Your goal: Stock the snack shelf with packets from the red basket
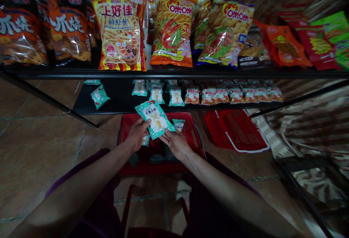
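A teal and white snack bag (156, 119) is held up between my two hands, tilted, above a red basket (195, 136). My left hand (138, 133) grips its left edge, thumb on the front. At its lower right edge, my right hand (176, 142) has its fingers closed on the bag. Several more teal bags lie in the basket, among them one (179, 124) near its back right corner. Behind the basket, the low black shelf (120, 98) bears a row of small bags; one teal bag (99, 96) lies apart at the left.
Above, the upper shelf's black edge (169, 73) crosses in front, lined with large snack bags such as the prawn crackers (121, 34). A second red basket (234, 129) with white handles stands on the floor at right. A dark frame (305, 201) is lower right.
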